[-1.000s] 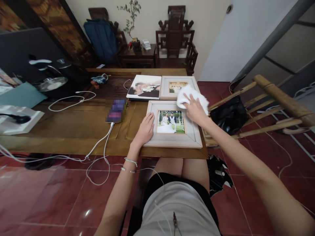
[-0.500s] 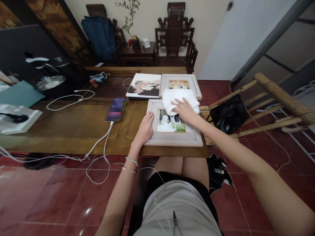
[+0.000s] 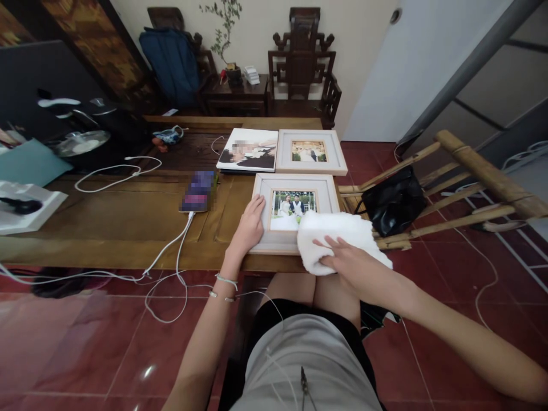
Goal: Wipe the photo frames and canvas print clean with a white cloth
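Note:
A pale wooden picture frame (image 3: 295,185) with a wedding photo lies flat at the near edge of the wooden table (image 3: 128,222). My left hand (image 3: 249,226) rests flat on the frame's left side, fingers apart. My right hand (image 3: 349,264) presses a white cloth (image 3: 338,237) onto the frame's near right corner, which the cloth hides. A second framed photo (image 3: 310,152) and a photo print (image 3: 248,150) lie side by side just behind the first frame.
A phone (image 3: 197,191) on a white charging cable (image 3: 171,251) lies left of the frame. A black bag (image 3: 396,200) sits on a bamboo chair (image 3: 479,177) at the right. Dark wooden chairs, a blue backpack (image 3: 171,63) and a plant stand at the back wall.
My right hand has dragged the white cloth from the frame's far right corner, across the photo, down to its near right corner. My left hand has stayed on the frame's left side.

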The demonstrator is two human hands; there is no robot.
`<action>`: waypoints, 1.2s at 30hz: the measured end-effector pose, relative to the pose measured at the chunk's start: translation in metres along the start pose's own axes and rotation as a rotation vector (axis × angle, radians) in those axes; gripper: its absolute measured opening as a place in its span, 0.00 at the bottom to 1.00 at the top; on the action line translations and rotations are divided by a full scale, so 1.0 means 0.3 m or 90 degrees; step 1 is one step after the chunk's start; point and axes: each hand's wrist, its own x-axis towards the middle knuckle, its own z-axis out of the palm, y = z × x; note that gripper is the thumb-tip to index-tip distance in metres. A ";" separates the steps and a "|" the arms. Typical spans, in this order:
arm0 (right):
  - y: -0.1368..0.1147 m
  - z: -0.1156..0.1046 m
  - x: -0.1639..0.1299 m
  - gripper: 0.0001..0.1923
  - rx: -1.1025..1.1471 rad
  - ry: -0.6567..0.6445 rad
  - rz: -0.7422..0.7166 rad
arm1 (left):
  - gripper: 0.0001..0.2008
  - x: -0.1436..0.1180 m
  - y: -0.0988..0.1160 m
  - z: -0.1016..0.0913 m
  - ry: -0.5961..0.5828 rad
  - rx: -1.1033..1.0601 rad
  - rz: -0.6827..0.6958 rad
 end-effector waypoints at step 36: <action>0.173 0.032 0.326 0.37 -0.005 0.081 0.085 | 0.27 0.000 -0.005 -0.010 -0.015 0.013 0.005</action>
